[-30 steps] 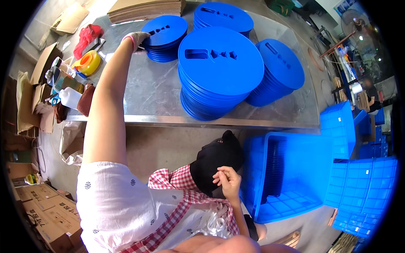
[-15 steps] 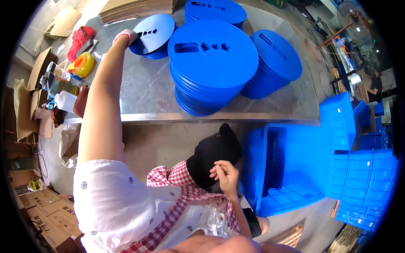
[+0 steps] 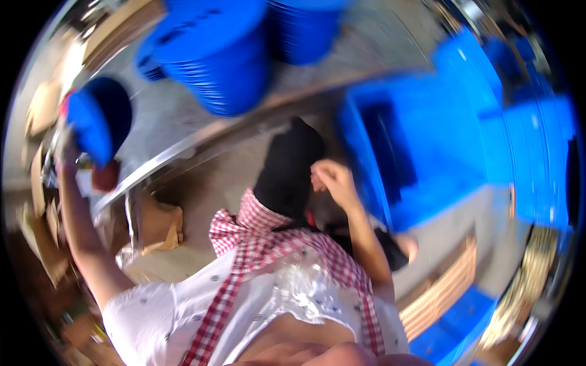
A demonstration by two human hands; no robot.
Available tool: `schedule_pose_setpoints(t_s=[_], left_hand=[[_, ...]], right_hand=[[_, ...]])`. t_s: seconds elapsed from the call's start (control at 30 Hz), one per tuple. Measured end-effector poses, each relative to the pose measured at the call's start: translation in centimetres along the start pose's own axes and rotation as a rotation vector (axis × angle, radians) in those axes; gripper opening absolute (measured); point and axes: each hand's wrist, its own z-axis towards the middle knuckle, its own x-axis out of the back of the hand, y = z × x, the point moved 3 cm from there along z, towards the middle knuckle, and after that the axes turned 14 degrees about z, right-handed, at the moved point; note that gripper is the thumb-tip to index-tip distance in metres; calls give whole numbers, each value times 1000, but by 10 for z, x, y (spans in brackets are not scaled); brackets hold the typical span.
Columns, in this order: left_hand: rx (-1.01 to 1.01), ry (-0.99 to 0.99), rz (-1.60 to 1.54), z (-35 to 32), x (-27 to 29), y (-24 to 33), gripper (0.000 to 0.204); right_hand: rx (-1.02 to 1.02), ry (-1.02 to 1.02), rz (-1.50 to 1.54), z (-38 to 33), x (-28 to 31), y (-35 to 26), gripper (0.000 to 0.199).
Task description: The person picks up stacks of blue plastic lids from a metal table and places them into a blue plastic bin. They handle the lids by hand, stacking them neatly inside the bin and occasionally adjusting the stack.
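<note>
At the far left my left hand (image 3: 66, 143), in a pale glove, is closed on the edge of a blue plastic reel disc (image 3: 91, 122). The disc is tilted on edge, off the table; a darker round face shows beside it, and blur hides whether this is a second disc. My right hand (image 3: 334, 182) hangs near my lap, fingers curled in with nothing seen in them. Left of it is my black-covered knee (image 3: 287, 165). A tall stack of blue discs (image 3: 226, 73) stands on the metal table, with a smaller stack (image 3: 149, 61) behind its left side.
Another blue stack (image 3: 308, 33) stands further right on the metal table (image 3: 366, 49). On the floor at my right is a large blue crate (image 3: 452, 152) with a row of dark discs inside. More blue crates (image 3: 537, 158) stand beyond. A brown paper bag (image 3: 160, 222) sits under the table's left end.
My left hand has lifted a disc from the small stack and swung it left and nearer. My view has turned, shifting table and crate. My right hand stays by my lap.
</note>
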Motion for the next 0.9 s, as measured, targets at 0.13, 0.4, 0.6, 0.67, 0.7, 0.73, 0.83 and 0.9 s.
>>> schedule_pose_setpoints(t_s=[0.13, 0.4, 0.6, 0.67, 0.7, 0.73, 0.83, 0.9], left_hand=[[-6, -72, -193, -47, -19, 97, 38], [-246, -648, -604, -115, -157, 333, 38], [-55, -893, -228, -132, -369, 374, 42], [197, -1299, -803, -163, -359, 444, 53], [183, -1394, -946, -170, -375, 452, 60], [200, -1431, -968, -173, -393, 450, 61], [250, -1551, -1003, -185, -424, 451, 64], [267, -1605, -1039, -185, -435, 455, 64]], right_hand=[[439, 437, -432, -23, 64, 0, 12], [326, 88, 366, -78, 19, -51, 57], [626, 289, 131, -119, 28, -82, 75], [545, 417, 214, -133, 58, -63, 69], [484, 459, 221, -140, 66, -59, 68], [508, 472, 236, -145, 68, -58, 65], [589, 592, -29, -146, 81, -57, 62], [573, 656, -92, -147, 86, -60, 59]])
